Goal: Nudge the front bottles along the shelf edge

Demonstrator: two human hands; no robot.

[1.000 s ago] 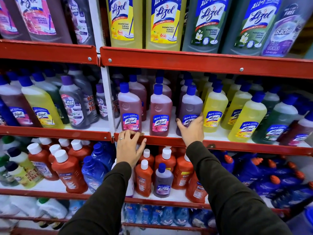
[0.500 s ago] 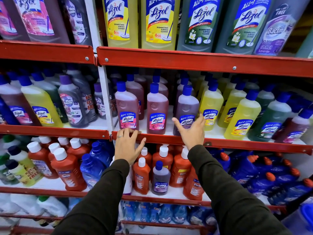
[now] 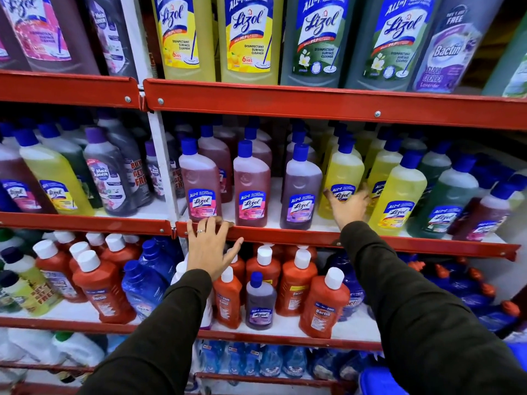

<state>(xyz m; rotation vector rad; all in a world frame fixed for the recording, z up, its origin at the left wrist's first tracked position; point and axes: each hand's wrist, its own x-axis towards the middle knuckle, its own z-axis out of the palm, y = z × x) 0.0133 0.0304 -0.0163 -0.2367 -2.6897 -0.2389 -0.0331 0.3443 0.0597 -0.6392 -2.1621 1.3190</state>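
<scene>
Shelving in red steel fills the wall, and the middle shelf (image 3: 285, 238) carries a front row of blue-capped cleaner bottles along its front edge. Large bottles stand on the shelf above; orange bottles with white caps crowd the shelf below.

Along that front edge, from the white upright rightward, stand a pink-label bottle (image 3: 199, 183), a second pink-label bottle (image 3: 251, 186), a purple-label bottle (image 3: 301, 192) and a yellow bottle (image 3: 340, 181), each just beside the next.

The person's right hand (image 3: 349, 205) reaches in over the front edge with its fingers spread and blurred, lying against the lower front of the yellow bottle, over its label; whether they curl round it I cannot tell. The left hand (image 3: 209, 249) rests flat on the red front edge below the first pink-label bottle, fingers straight and spread, thumb out to the side. A ring (image 3: 200, 231) sits on one finger.
</scene>
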